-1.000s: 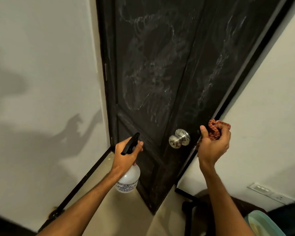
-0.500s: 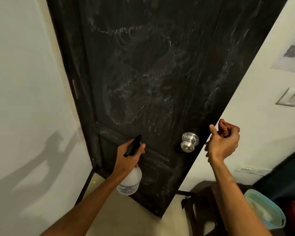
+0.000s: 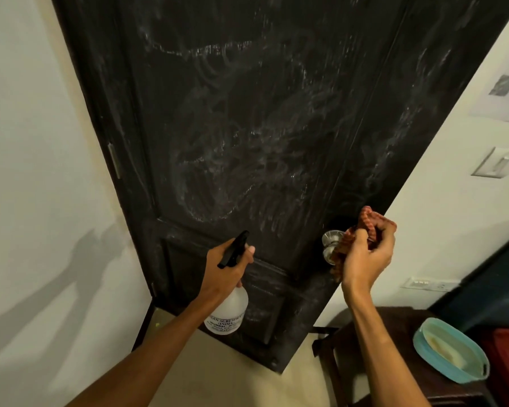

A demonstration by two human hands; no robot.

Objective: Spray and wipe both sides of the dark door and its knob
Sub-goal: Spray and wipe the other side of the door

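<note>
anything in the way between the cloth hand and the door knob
Nothing visible does. The right hand grips the reddish cloth right at the silver knob, the cloth overlapping its right side. The left hand and spray bottle are off to the left, clear of it.

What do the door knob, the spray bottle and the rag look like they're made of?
Knob: polished metal, likely steel or chrome, by its bright reflections. Spray bottle: translucent white plastic with a black plastic trigger. Rag: soft woven cloth, reddish patterned, bunched in folds.
</note>
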